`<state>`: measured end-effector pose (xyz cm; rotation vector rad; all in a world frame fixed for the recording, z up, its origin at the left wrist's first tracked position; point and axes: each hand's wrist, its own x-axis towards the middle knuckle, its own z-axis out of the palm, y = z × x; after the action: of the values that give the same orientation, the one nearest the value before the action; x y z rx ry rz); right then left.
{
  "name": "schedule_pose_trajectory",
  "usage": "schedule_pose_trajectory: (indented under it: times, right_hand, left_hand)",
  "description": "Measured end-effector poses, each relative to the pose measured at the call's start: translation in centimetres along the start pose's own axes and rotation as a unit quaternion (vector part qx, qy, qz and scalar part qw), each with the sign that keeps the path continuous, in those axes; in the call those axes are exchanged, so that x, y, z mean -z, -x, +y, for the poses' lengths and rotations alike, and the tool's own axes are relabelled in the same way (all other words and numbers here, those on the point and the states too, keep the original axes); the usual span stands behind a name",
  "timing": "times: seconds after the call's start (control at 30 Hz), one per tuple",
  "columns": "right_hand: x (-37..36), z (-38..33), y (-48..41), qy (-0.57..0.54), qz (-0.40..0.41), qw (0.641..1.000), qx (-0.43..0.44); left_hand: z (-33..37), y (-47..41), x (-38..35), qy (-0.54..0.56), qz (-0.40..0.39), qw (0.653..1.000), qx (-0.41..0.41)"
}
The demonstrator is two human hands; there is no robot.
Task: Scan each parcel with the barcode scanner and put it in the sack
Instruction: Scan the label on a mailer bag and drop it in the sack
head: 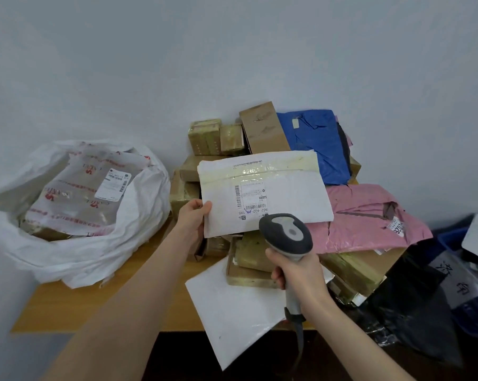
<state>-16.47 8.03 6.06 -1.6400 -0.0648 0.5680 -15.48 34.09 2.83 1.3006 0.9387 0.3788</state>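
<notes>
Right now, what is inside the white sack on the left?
A grey mailer with red print lies on top in the sack, its white label facing up. Edges of brown taped parcels show beneath it. Anything deeper is covered.

Sack [139, 210] left on table [75, 306]; parcel pile [262, 133] right, against wall [232, 50].

1 scanner [286, 235], 1 sack [139, 215], 2 plain white pkgs [281, 188] [232, 306], 2 hands [192, 220] [299, 273]
</notes>
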Motion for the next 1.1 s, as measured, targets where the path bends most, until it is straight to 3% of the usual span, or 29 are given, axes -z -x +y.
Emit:
schedule_pose_trajectory:
  times: [0.9,1.1]
  right_hand:
    - [0.1,-0.6,5.6,-0.003,-0.048,0.999,0.016]
    - [-0.9,-1.9,5.2,-0.105,-0.071,0.992,0.020]
  left_hand:
    - [-0.1,2.4,3.4,0.005,0.033,0.998,-0.053]
    - [0.7,3.9,4.4,0.016,0.053,0.996,-0.066]
